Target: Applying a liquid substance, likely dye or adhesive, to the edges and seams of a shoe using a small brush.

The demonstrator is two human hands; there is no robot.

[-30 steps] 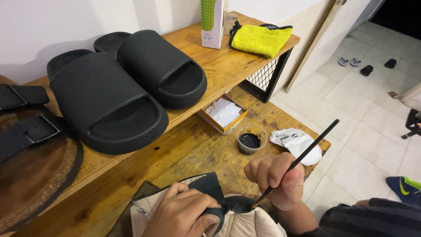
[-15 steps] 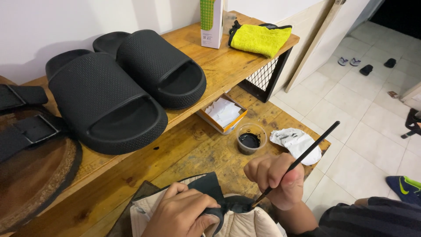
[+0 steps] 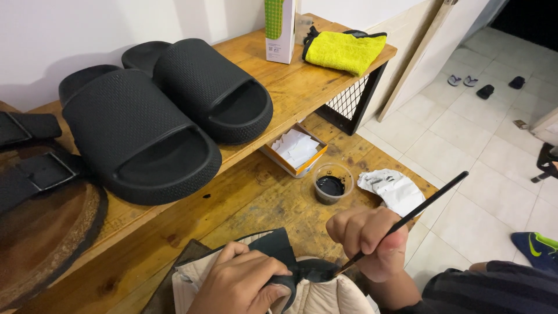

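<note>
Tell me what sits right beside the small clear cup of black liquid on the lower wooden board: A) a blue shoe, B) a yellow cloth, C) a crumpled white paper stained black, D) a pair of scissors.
C: the crumpled white paper with dark smears lies just right of the clear cup of black liquid on the lower wooden board; the right hand holds a thin black brush nearby.

Left hand (image 3: 241,282) curled, palm down, fingers pinched closed. Right hand (image 3: 367,239) fisted, thumb pressed alongside, wrist bent inward.
</note>
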